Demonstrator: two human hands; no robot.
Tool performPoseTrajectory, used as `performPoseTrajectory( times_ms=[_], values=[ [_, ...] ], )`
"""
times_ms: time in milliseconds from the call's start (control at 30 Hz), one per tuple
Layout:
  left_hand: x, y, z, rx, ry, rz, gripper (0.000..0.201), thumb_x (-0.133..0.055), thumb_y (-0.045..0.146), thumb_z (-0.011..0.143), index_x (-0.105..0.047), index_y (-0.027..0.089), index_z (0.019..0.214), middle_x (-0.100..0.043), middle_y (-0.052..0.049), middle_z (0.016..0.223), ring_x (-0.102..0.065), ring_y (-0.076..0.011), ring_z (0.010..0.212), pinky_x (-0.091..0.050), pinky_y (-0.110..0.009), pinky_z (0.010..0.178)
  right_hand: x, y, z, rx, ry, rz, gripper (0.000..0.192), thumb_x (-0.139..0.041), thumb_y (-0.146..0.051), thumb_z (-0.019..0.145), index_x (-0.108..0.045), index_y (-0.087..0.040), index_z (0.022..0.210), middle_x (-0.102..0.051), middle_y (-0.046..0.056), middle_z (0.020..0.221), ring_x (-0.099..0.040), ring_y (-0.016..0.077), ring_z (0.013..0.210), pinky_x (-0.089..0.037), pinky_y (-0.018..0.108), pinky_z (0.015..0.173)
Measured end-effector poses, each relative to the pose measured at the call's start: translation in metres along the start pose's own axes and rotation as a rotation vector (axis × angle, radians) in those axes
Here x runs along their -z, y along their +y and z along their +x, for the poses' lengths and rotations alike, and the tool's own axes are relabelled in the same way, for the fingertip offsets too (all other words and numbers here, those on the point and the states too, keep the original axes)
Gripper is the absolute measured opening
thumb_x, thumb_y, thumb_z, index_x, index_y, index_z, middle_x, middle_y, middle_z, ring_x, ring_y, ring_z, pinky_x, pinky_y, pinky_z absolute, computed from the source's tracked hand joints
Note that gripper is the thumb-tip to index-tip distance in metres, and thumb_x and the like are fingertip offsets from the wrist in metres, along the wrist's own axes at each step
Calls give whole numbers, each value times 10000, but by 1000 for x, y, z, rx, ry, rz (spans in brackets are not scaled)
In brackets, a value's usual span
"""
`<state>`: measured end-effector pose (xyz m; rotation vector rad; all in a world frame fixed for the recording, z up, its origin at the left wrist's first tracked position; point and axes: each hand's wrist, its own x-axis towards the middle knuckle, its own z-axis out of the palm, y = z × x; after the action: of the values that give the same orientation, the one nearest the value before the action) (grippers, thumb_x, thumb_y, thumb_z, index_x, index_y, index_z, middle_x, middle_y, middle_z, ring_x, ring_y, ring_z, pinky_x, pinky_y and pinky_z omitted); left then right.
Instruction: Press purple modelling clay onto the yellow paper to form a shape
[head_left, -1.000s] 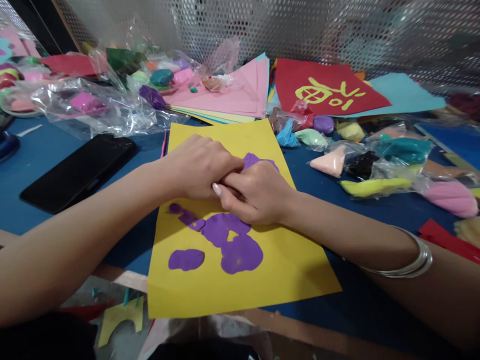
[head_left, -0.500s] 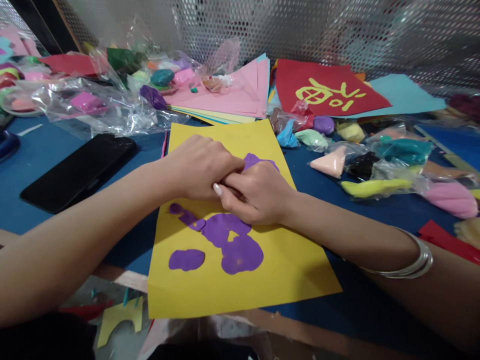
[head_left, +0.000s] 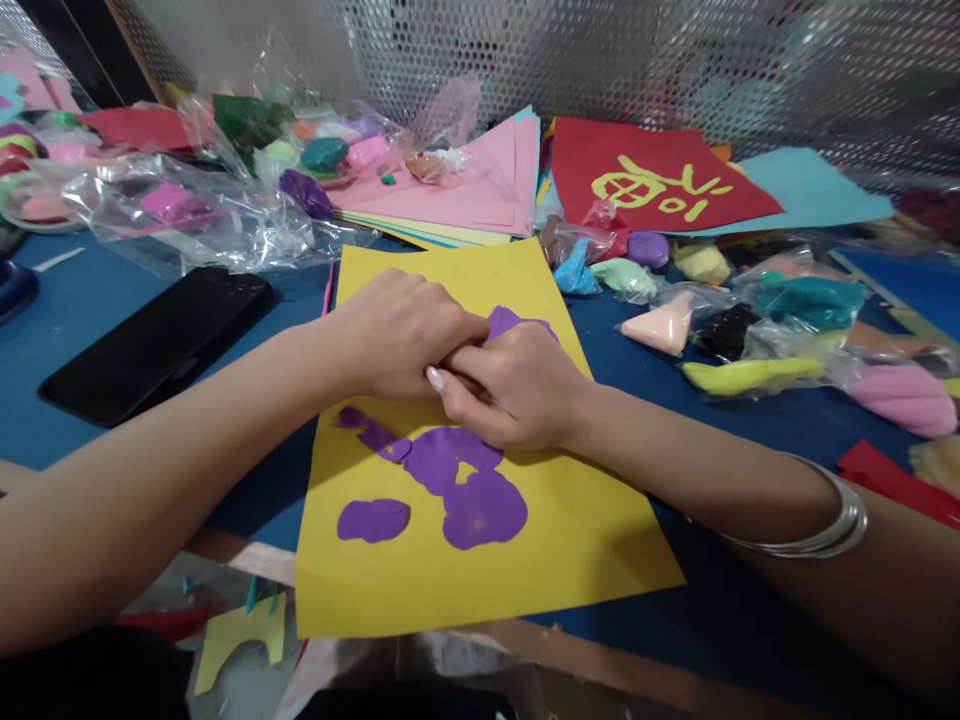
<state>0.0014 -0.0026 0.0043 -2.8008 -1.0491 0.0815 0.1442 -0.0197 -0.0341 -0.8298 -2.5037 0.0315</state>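
A yellow sheet of paper (head_left: 585,560) lies in front of me with flattened pieces of purple clay (head_left: 486,508) on it. Over its upper half, my left hand (head_left: 409,335) and my right hand (head_left: 517,385) meet, knuckles up and fingers curled in. The right thumb rests against the left hand's fingers. Both hands are closed; whatever is inside or under them is hidden. Some purple clay shows just beyond the right hand, and a separate oval purple piece (head_left: 373,520) lies lower left on the sheet.
A black phone (head_left: 157,345) lies left on the blue table (head_left: 300,520). Bagged clay in several colours (head_left: 810,300) is spread at right. Behind are pink paper sheets (head_left: 465,185), a red sheet with yellow shapes (head_left: 660,180), clear plastic bags (head_left: 225,215) and a perforated metal panel (head_left: 480,50).
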Motion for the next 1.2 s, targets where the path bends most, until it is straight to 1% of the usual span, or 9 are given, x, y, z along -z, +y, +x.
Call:
performPoseTrajectory(
  times_ms=[300, 633, 933, 1200],
  values=[
    [1, 1, 1, 23, -42, 19, 191, -435, 342, 649, -543, 193, 696, -537, -18, 567, -425, -125, 472, -170, -257, 473, 0, 0, 0, -9, -9, 3, 454, -285, -366, 805, -626, -158, 589, -447, 7, 445, -257, 81, 430, -118, 254, 483],
    [0, 0, -1, 8, -15, -1, 162, -444, 337, 642, -491, 182, 634, -490, -5, 521, -370, -95, 439, -144, -254, 458, 0, 0, 0, -9, -17, -3, 464, -267, -369, 814, -595, -156, 564, -424, -1, 445, -257, 80, 433, -122, 261, 482],
    [2, 1, 0, -2, -11, 5, 169, -452, 343, 653, -494, 180, 634, -509, -12, 527, -421, -107, 447, -147, -253, 442, 0, 1, -1, -2, -4, -1, 455, -283, -366, 811, -601, -155, 564, -438, -1, 444, -273, 79, 425, -120, 263, 477],
    [2, 1, -1, -2, -19, 9, 183, -444, 349, 662, -522, 184, 656, -529, -17, 544, -429, -113, 456, -157, -258, 451, 1, 1, -1, -1, -3, -2, 455, -285, -365, 808, -601, -154, 559, -441, 3, 438, -278, 79, 425, -118, 258, 476]
  ],
)
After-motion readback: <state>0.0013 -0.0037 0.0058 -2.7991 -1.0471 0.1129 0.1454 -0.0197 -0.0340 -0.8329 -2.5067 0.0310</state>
